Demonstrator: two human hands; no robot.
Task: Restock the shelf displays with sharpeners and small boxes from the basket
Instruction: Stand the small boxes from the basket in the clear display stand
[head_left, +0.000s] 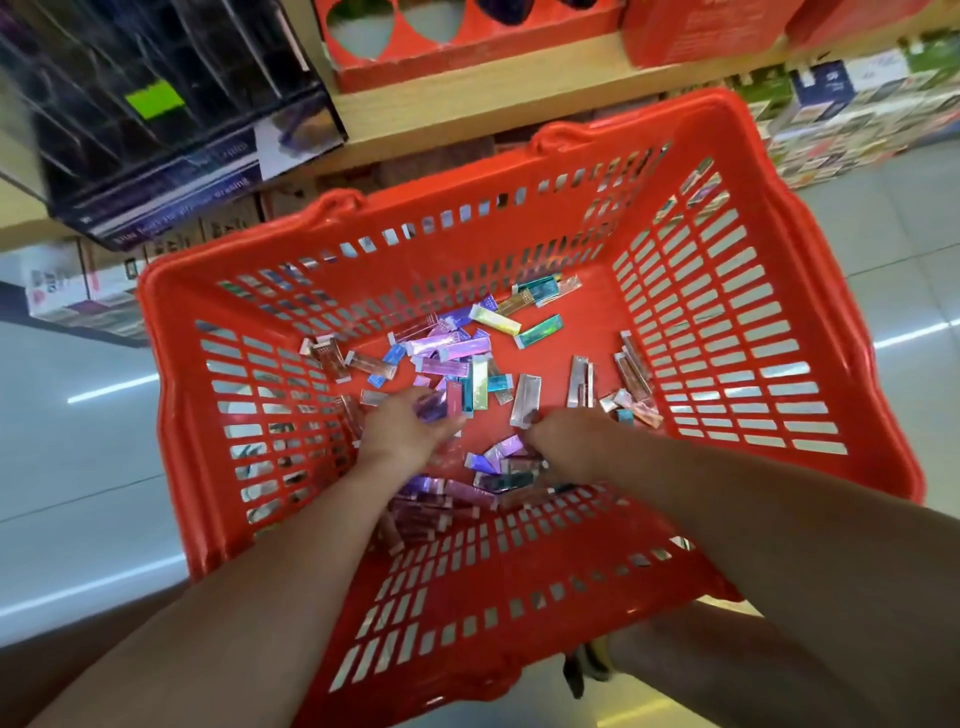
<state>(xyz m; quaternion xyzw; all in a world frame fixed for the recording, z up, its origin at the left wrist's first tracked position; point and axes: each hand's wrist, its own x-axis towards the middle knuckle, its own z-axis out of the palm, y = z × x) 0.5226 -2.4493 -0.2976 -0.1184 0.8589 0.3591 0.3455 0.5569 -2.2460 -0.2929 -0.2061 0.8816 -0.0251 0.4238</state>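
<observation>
A red plastic basket (753, 291) sits below me with several small shiny boxes (467, 343) scattered over its floor, in purple, pink, teal and silver. Both my arms reach down into it. My left hand (405, 428) is at the middle of the pile, with thumb and fingers curled round a purple small box (434, 408). To its right, my right hand (563, 436) is down among the boxes with its fingers bent under and hidden. A silver box (524, 397) lies right at its knuckles. More boxes (447, 493) lie under my left forearm.
Beyond the basket runs a wooden shelf (467, 119) carrying a red display carton (467, 47) and a black display case (156, 114). Stacked packaged goods (857, 114) fill the lower shelf at the upper right. Shiny floor tiles (78, 441) lie to the left and right.
</observation>
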